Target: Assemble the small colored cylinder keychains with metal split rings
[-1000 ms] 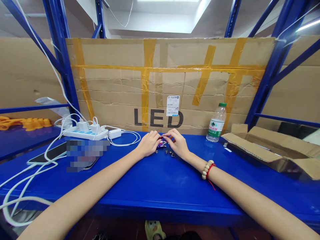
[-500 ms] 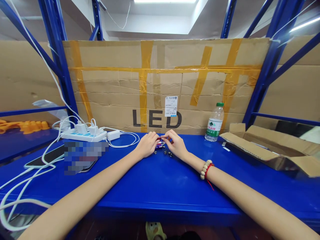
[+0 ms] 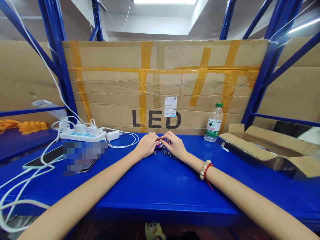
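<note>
Near the back of the blue shelf, my left hand (image 3: 147, 145) is closed, its fingertips pinching one side of a small dark red piece (image 3: 159, 139). From the other side my right hand (image 3: 175, 146), with a beaded bracelet on its wrist, pinches at the same piece. The piece is too small and too covered by fingers to name its kind. Just below it lie purple and white slim pieces (image 3: 159, 146), partly hidden by both hands. Several tiny metallic bits (image 3: 165, 153) are scattered in front of them.
A white power strip (image 3: 83, 135) with plugs and cables stands left, with a phone (image 3: 45, 156) before it. A water bottle (image 3: 214, 123) and an open cardboard box (image 3: 270, 146) are right. A large cardboard box (image 3: 120, 90) walls the back of the blue shelf (image 3: 160, 186).
My right thumb and fingers have shifted slightly around the red piece. Both hands stay in nearly the same place; the whole view has moved very slightly.
</note>
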Available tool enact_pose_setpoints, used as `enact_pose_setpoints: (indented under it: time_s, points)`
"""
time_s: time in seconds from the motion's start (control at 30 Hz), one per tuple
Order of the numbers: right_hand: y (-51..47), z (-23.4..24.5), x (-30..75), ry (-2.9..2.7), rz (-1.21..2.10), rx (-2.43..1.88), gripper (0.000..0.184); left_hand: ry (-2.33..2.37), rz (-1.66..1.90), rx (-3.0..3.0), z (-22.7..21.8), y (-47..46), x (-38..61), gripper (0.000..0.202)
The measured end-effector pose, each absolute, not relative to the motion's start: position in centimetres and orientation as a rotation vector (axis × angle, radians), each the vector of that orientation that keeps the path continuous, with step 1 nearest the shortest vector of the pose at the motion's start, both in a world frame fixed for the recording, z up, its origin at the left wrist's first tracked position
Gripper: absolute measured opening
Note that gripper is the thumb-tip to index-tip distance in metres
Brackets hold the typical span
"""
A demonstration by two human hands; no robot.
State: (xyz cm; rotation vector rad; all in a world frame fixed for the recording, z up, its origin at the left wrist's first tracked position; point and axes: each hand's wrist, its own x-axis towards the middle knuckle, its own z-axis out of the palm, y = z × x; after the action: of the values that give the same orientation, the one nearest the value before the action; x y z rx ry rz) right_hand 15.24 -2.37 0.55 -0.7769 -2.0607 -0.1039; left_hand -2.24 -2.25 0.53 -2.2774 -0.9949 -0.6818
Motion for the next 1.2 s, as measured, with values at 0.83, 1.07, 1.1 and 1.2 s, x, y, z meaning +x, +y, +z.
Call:
enact_pose_setpoints:
  time_s: [0.83,1.07,1.1,1.2]
  points:
    - [-1.9,0.3,15.4,-2.260,-0.201,-1.006,0.013,-1.380,-0.666,-2.086,0.1,-1.9,-2.3,0.031]
    - [-1.0,-0.3,16.0,-2.291,-0.161,-1.079,0.017,-1.402,-0.664,-2.096,0.2,-2.1,-2.3,0.028]
    - [-0.9,-0.3,16.0,-2.296,-0.162,-1.080,0.017,-1.404,-0.663,-2.096,0.2,-2.1,-2.2,0.028]
    - [-1.0,-0.2,15.9,-2.312,-0.156,-1.078,0.015,-1.405,-0.670,-2.097,0.2,-2.2,-2.2,0.028]
